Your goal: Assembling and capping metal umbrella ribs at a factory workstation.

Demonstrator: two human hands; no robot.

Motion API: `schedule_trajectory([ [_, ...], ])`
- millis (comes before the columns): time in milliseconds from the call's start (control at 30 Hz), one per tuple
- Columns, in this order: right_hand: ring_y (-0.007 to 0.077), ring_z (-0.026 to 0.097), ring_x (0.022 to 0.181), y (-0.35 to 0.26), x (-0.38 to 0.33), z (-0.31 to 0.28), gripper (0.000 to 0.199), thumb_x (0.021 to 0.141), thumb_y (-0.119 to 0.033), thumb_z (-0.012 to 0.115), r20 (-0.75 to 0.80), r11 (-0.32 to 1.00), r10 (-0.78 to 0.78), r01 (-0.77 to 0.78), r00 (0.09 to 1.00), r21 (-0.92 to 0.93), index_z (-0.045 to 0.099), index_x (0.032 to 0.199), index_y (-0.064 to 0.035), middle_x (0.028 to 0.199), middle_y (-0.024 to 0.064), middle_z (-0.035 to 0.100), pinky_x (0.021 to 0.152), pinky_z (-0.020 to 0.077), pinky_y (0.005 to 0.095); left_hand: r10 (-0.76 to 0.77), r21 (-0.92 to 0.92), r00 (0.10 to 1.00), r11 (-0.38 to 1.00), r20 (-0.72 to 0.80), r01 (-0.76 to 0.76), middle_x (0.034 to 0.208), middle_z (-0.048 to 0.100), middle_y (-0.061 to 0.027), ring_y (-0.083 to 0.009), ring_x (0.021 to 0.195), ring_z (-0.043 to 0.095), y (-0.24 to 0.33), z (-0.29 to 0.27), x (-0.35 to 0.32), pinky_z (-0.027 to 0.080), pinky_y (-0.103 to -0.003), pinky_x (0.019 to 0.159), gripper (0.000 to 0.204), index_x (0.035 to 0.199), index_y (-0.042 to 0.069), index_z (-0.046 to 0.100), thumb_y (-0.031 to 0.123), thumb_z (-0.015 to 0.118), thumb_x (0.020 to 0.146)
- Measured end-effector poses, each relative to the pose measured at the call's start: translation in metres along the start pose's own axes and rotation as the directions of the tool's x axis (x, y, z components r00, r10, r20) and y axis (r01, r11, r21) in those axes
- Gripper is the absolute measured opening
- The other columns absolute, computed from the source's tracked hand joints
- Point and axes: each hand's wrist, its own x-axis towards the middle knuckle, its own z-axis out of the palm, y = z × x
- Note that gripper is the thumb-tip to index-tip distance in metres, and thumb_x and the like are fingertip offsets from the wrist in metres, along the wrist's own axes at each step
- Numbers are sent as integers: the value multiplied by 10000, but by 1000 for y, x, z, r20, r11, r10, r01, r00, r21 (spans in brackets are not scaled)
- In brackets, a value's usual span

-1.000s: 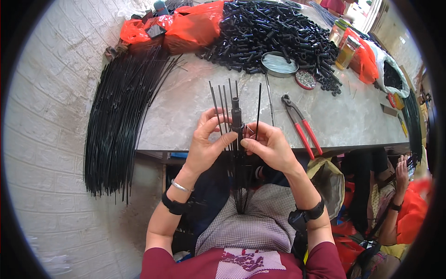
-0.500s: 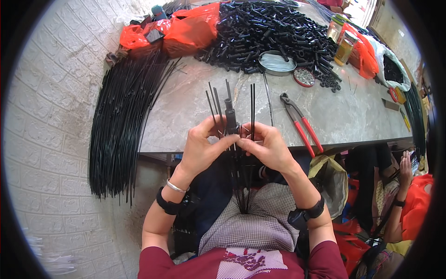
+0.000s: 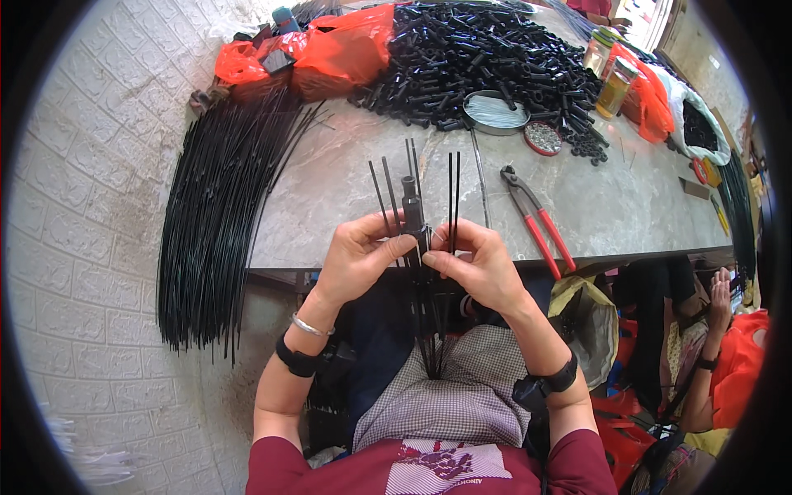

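In front of me stands a black plastic tube (image 3: 411, 205), with thin black rods (image 3: 454, 194) fanned around it; together they look like an umbrella runner with its ribs. My left hand (image 3: 356, 260) is closed around the tube, its thumb pressed on the collar and some rods between its fingers. My right hand (image 3: 480, 262) pinches a thin pale wire (image 3: 435, 237) beside the collar, with two upright rods passing by its fingers. The rods' lower ends gather on the checked cloth (image 3: 445, 404) over my lap. Exactly how the wire runs around the collar is hidden.
Red-handled pincers (image 3: 538, 221) lie right of my hands. A big heap of black tubes (image 3: 487, 58), a tin of wires (image 3: 495, 113) and a dish of small parts (image 3: 543, 139) sit farther back. Black rods (image 3: 219, 223) overhang the left edge; a co-worker's arm (image 3: 708, 363) shows at right.
My hands have drawn slightly apart; the right thumb has moved off the left thumb, baring the collar and wire. The tube and rods have shifted a little to the right.
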Motion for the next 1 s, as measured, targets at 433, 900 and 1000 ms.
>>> schedule_trajectory([
  [433,44,588,725,-4,-8,4,124,812,-35,700,-119,999,-29,32,992,28,655,904,34,808,25,653,567,473,193,32,-152,998,988,-57,-40,1084,659,-122,-168,1011,621,-15,13,-5,494,-299,906,307,1184,-45,584,86,611,907],
  [900,40,568,645,-9,-13,6,100,773,-30,707,-206,969,-179,136,962,-208,680,851,27,739,44,633,510,451,202,46,-103,994,993,-97,-56,1068,664,-132,-184,1008,631,-10,24,-7,495,-298,906,292,1175,-49,592,81,599,913],
  [1000,45,570,640,-8,-12,8,100,773,-34,708,-226,976,-172,136,959,-167,677,845,29,731,48,633,509,449,208,35,-104,994,994,-104,-46,1062,666,-129,-180,1002,632,-10,24,-7,497,-296,903,285,1165,-46,601,83,603,911],
])
